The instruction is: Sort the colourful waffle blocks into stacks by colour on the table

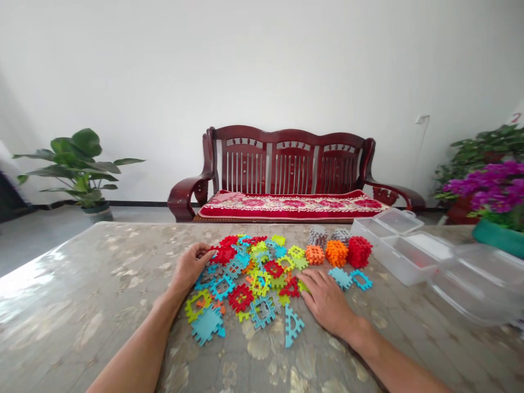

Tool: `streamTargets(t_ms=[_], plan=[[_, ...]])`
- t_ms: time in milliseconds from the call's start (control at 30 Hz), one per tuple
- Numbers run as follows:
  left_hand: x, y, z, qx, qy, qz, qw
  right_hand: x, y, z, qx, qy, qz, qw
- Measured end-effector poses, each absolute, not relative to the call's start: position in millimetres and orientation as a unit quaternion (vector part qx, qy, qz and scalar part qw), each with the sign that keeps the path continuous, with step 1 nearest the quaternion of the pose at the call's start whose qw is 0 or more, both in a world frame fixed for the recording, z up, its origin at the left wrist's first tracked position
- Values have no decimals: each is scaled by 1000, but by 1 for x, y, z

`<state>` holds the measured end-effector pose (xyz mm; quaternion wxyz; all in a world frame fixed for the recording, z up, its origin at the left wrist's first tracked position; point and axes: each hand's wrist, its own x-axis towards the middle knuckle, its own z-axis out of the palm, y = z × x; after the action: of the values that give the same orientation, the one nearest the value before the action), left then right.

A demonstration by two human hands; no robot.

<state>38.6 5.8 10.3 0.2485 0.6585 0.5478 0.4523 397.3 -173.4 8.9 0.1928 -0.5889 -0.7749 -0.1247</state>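
Flat plastic building tiles with notched edges, in blue, green, red, grey and orange, lie in a loose pile (pixel 262 281) on the table. At the pile's left edge is my left hand (pixel 190 267), its fingers curled and pinching the edge of a red tile (pixel 224 254). My right hand (pixel 327 303) rests at the right edge, back up, with a green tile (pixel 303 286) between thumb and fingers. Its fingertips are partly hidden. A blue triangular tile (pixel 292 326) lies near my right hand, and a solid blue tile (pixel 208 324) lies at the pile's front left.
Stacks of orange tiles (pixel 336 253), red tiles (pixel 359 251) and grey tiles (pixel 317 236) stand behind my right hand. Two blue tiles (pixel 340 278) lie in front of them. Clear plastic boxes (pixel 409 267) stand open at the right, near a flower pot (pixel 497 237). A wooden bench (pixel 286 164) stands beyond the table.
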Motion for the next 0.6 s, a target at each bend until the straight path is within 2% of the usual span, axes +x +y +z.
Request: streamTargets(t_ms=[233,600], plan=[[46,3,7,669,562,446,196,396,-168,10,-587,-773,-133,201],[65,-6,16,717,424,437,340,399,-168,0,-588,-764,-130,234]])
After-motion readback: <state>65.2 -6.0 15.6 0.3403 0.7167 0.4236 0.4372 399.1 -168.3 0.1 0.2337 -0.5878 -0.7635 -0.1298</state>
